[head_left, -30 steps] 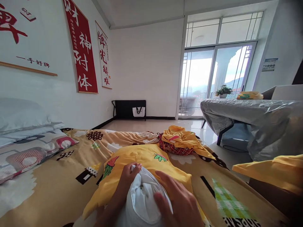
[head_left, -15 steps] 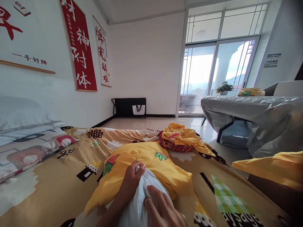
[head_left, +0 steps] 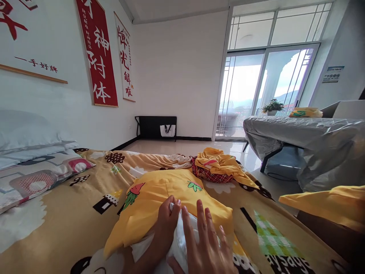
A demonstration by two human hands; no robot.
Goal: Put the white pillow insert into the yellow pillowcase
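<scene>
A white pillow (head_left: 178, 243) lies partly inside a yellow pillowcase (head_left: 168, 198) printed with carrots, on the bed (head_left: 65, 224) in front of me. My left hand (head_left: 167, 222) grips the white pillow's end at the case's opening. My right hand (head_left: 207, 245) lies flat on the pillow with its fingers spread, touching the yellow cloth's edge. Most of the pillow is hidden under the case and my hands.
A crumpled yellow and red-checked cloth (head_left: 221, 169) lies further down the bed. Patterned and white pillows (head_left: 37, 167) sit at the left by the wall. A grey-covered table (head_left: 302, 135) stands to the right, and yellow fabric (head_left: 327, 201) is at the right edge.
More of the white pillow has gone into the yellow case. My right hand has opened flat and slid forward; my left hand has kept its grip.
</scene>
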